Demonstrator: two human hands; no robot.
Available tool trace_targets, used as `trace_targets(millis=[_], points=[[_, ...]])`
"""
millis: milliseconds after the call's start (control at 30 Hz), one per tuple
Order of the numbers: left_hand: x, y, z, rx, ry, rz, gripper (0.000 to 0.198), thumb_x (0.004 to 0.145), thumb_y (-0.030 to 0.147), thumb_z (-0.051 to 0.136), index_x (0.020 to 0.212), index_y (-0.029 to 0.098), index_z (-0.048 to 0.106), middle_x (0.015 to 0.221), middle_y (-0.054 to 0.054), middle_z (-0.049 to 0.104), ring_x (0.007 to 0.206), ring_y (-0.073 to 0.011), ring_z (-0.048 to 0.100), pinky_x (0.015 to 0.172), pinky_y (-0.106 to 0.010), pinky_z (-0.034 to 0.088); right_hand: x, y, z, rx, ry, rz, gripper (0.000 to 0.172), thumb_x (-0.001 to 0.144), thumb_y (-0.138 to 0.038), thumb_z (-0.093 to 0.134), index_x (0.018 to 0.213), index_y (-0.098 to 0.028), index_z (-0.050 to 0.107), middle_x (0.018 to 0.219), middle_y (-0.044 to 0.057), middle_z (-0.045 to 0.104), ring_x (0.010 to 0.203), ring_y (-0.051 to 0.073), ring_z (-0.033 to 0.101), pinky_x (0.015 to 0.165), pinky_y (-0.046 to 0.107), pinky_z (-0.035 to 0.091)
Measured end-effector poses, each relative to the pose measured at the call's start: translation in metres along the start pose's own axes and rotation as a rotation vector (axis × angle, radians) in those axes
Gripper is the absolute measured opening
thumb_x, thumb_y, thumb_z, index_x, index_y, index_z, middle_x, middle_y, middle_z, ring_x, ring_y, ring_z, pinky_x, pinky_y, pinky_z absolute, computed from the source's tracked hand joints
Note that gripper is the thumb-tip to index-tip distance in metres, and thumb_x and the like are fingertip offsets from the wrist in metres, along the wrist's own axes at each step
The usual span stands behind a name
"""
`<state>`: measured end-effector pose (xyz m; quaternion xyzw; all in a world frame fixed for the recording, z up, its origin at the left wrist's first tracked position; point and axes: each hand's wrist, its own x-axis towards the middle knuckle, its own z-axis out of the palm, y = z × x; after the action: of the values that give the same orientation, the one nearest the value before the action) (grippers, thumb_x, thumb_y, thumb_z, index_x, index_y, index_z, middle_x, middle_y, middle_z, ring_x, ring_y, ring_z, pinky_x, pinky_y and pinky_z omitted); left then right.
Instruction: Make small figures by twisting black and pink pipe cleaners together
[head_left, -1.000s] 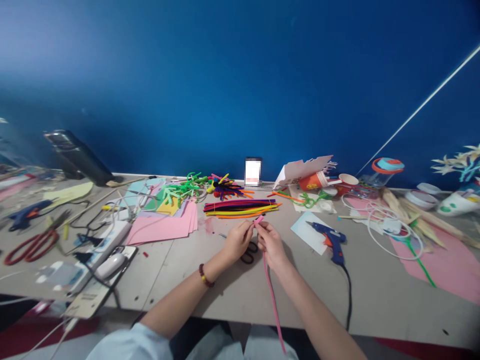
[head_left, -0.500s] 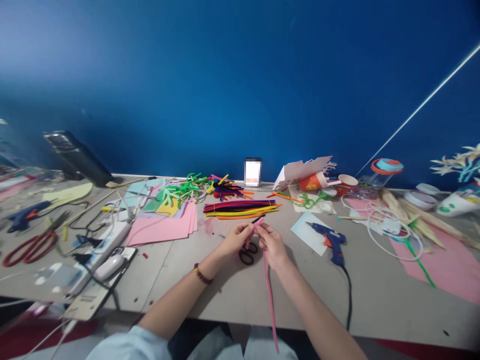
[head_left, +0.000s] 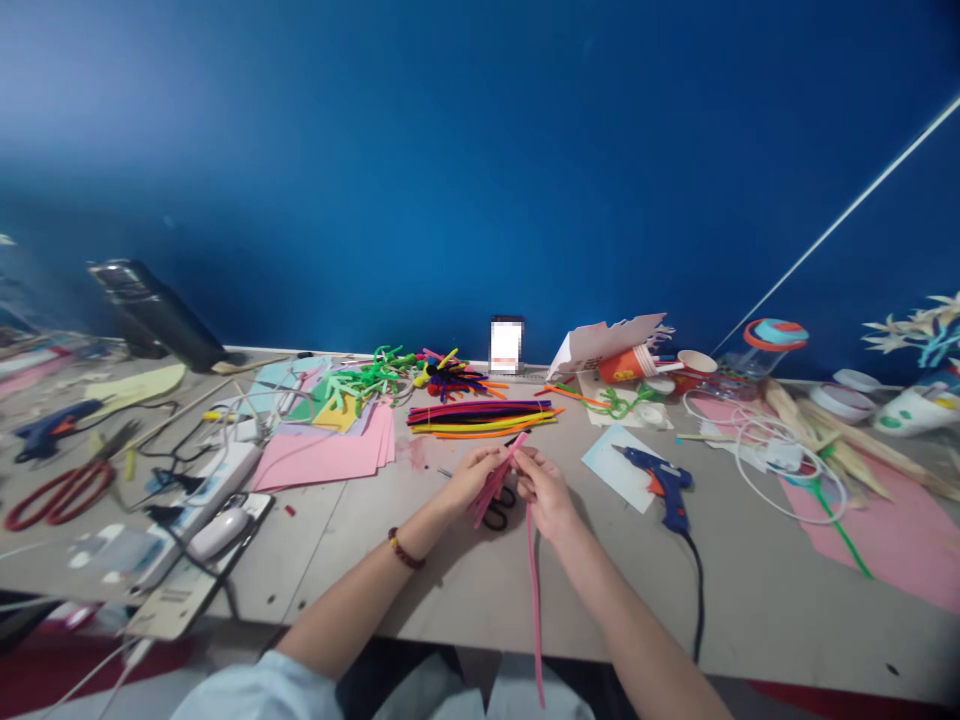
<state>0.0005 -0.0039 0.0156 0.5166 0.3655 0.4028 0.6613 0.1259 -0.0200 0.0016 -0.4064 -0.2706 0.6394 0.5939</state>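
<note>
Both my hands meet over the middle of the table and pinch one long pink pipe cleaner (head_left: 534, 590). My left hand (head_left: 474, 480) is closed on its folded-back short end, which slants down to the left. My right hand (head_left: 546, 488) is closed on the fold at the top, while the long tail hangs down past the table's front edge. Black-handled scissors (head_left: 495, 514) lie on the table just under my hands. A bundle of coloured pipe cleaners (head_left: 480, 417) lies a little beyond them.
A blue glue gun (head_left: 661, 482) with a black cord lies right of my hands. Pink paper sheets (head_left: 330, 452) and green pipe-cleaner shapes (head_left: 367, 378) sit to the left. Red scissors (head_left: 60, 494), a power strip (head_left: 214, 480), paper cups (head_left: 637, 362) and white wire (head_left: 780, 465) crowd the sides.
The pink pipe cleaner's short end has been folded further down to the left, and the hanging tail has drawn upward a little. Both hands stay in place.
</note>
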Motion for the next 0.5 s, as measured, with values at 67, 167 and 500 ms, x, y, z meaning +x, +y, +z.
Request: trace_targets(millis=[67, 167, 500], points=[[-0.0023, 0.0020, 0.0005, 0.229, 0.077, 0.167, 0.031, 0.079, 0.045, 0.057, 0.078, 0.014, 0.062, 0.064, -0.001, 0.057, 0.053, -0.0096, 0.050, 0.051, -0.021, 0.040, 0.0002, 0.0004, -0.0001, -0.008, 0.028, 0.005, 0.032, 0.055, -0.040, 0.079, 0.071, -0.018, 0.061, 0.042, -0.012, 0.030, 0.036, 0.002, 0.017, 0.035, 0.018, 0.012], [-0.0039, 0.0012, -0.0019, 0.623, 0.217, 0.415, 0.025, 0.083, 0.037, 0.054, 0.090, 0.015, 0.063, 0.072, -0.003, 0.060, 0.061, -0.0111, 0.053, 0.056, -0.022, 0.042, 0.0011, 0.0013, -0.0005, -0.019, 0.054, 0.007, 0.034, 0.055, -0.041, 0.078, 0.072, -0.017, 0.061, 0.042, -0.013, 0.027, 0.037, 0.002, 0.016, 0.036, 0.018, 0.011], [-0.0041, -0.0073, -0.0092, 1.394, 0.296, 0.961, 0.021, 0.090, 0.016, 0.042, 0.099, 0.015, 0.061, 0.086, -0.008, 0.067, 0.076, -0.0161, 0.063, 0.068, -0.027, 0.049, 0.0000, 0.0082, -0.0005, -0.054, 0.105, 0.011, 0.036, 0.057, -0.045, 0.075, 0.068, -0.018, 0.054, 0.041, -0.012, 0.030, 0.035, 0.003, 0.020, 0.036, 0.020, 0.010]])
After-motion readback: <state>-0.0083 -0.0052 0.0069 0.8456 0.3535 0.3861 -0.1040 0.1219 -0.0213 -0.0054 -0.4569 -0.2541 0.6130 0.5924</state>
